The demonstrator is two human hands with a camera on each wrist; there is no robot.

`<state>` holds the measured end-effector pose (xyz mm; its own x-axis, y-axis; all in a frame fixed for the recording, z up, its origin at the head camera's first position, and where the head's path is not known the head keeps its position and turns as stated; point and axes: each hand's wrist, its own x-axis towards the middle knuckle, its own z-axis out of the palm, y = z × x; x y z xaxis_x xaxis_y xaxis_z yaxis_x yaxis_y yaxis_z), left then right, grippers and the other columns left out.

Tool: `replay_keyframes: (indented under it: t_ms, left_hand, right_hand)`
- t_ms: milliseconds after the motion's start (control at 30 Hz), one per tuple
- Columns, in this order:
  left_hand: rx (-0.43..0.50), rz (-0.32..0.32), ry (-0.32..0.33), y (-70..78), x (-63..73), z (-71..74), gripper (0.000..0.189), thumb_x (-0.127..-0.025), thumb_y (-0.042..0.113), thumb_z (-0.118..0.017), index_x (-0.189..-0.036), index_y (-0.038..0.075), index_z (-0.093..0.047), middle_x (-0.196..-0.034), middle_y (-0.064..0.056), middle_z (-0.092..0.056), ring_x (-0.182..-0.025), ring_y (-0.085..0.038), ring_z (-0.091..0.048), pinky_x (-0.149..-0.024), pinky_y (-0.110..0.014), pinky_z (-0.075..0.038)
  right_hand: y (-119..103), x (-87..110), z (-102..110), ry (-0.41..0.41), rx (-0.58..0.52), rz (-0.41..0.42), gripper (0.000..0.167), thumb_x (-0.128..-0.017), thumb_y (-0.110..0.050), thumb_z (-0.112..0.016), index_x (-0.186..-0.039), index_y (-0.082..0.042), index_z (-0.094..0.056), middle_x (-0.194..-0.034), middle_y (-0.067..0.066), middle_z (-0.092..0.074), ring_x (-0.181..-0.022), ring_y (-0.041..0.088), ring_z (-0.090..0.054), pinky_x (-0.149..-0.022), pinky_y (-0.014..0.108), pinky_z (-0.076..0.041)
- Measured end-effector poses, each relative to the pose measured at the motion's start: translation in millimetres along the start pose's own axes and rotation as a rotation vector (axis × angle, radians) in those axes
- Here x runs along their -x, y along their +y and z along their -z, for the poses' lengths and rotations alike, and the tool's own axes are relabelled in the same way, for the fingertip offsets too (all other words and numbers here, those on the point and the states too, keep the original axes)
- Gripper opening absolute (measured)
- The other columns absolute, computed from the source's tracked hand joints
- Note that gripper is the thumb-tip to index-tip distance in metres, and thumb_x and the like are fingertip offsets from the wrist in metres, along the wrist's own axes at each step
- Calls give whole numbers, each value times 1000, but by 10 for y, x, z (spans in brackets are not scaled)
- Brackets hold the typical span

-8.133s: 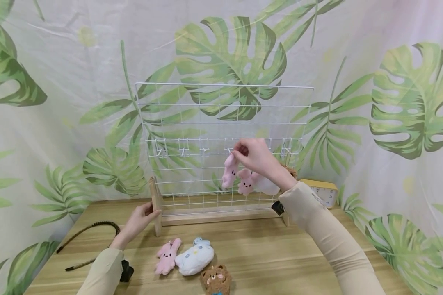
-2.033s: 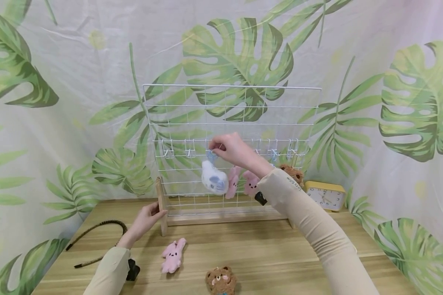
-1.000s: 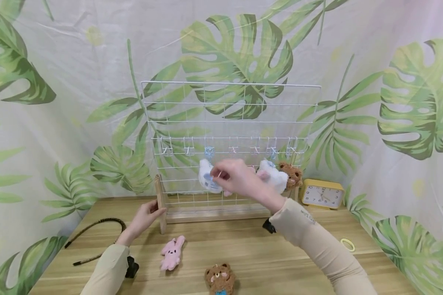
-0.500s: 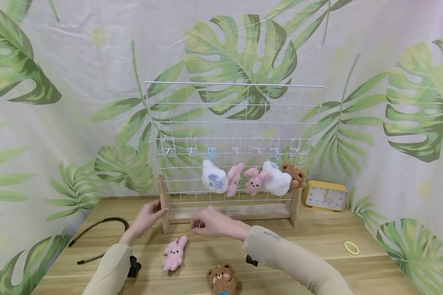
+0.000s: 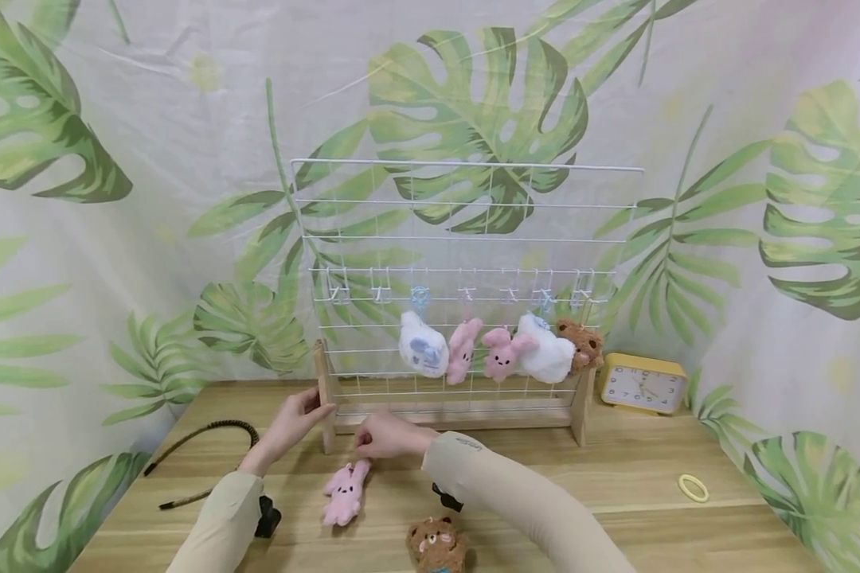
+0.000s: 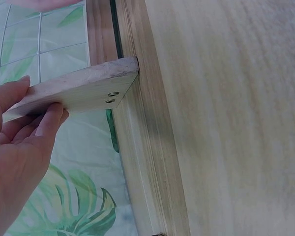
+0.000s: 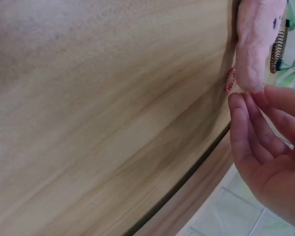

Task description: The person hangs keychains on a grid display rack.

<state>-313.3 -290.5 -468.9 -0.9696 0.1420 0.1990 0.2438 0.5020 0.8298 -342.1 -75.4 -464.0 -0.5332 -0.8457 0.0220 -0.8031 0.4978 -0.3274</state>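
Observation:
My left hand [image 5: 291,427] grips the left wooden upright [image 5: 326,402] of a white wire grid rack [image 5: 466,239]; thumb and fingers lie on opposite faces of the wood in the left wrist view. My right hand [image 5: 390,436] pinches the ear tip of a pink plush bunny [image 5: 345,495] lying on the table; its pink bead loop [image 7: 230,80] lies beside the ear in the right wrist view. From the rack's hooks hang a white-and-blue plush [image 5: 424,347], two pink plush bunnies [image 5: 503,354], another white plush [image 5: 545,350] and a brown plush bear [image 5: 580,346].
A second brown plush bear [image 5: 437,544] lies near the table's front. Two bare hooks [image 5: 381,295] are at the rack's left. A dark headband [image 5: 208,427] lies left, a yellow ring [image 5: 693,489] right, and a yellow clock [image 5: 645,383] stands behind the right end.
The white-and-blue plush, earlier in my right hand, now hangs on a hook. My right hand has come down and left to the pink bunny on the table. The left hand keeps its grip.

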Motion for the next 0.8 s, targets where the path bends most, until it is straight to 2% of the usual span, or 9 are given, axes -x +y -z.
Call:
replay_keyframes:
  t_ms: [167, 267, 333, 433, 567, 667, 800]
  left_hand:
    - [10, 10, -5, 8, -9, -1, 51, -102, 18, -56, -140, -13, -45, -131, -33, -59, -119, -39, -62, -90, -32, -56]
    - [16, 16, -5, 15, -8, 3, 50, -102, 17, -56, -140, -13, -45, -131, -33, -59, -119, -39, -62, -89, -30, -56]
    - [18, 18, -3, 19, -7, 4, 50, -102, 17, -56, -140, -13, -45, -131, -33, -59, -119, -39, -62, -89, -30, -56]
    - [8, 9, -6, 6, -8, -1, 50, -102, 16, -56, -140, -15, -44, -130, -34, -59, -118, -39, -62, -88, -32, -57]
    - [5, 8, -6, 7, -6, -3, 51, -102, 17, -56, -141, -14, -44, -130, -34, -59, -118, -40, -62, -88, -33, -57]
    - [9, 14, -1, 16, -1, 0, 51, -102, 17, -56, -141, -14, -44, -130, -33, -60, -119, -39, -62, -89, -33, -56]
    - [7, 10, 5, 2, -5, -1, 48, -102, 14, -56, -139, -14, -46, -129, -33, -61, -117, -40, -63, -89, -32, -56]
  right_hand:
    - [11, -27, -27, -97, 0, -32, 18, -91, -18, -70, -74, -14, -76, -58, -3, -67, -47, -7, -42, -50, 7, -35]
    - [6, -23, -27, -112, -28, -61, 16, -88, -17, -74, -72, -12, -76, -60, 0, -69, -46, -7, -43, -50, 7, -36]
    - [5, -27, -33, -101, -43, -85, 13, -86, -14, -75, -74, -11, -77, -59, -2, -68, -47, -7, -44, -51, 6, -37]
    - [2, -39, -54, -44, -16, -121, 10, -84, -13, -76, -74, -11, -77, -60, -9, -63, -51, -7, -43, -53, 5, -37]
    - [-11, -53, -80, 22, 32, -183, 10, -81, -15, -79, -71, -13, -75, -61, -11, -62, -54, -4, -44, -53, 6, -37]
    - [-26, -50, -91, 37, 45, -221, 15, -81, -18, -80, -69, -13, -73, -61, -10, -61, -53, -3, -44, -52, 8, -37]
    - [-33, -40, -98, 39, 74, -232, 21, -82, -13, -77, -63, -12, -67, -55, -13, -51, -50, -2, -40, -49, 9, -34]
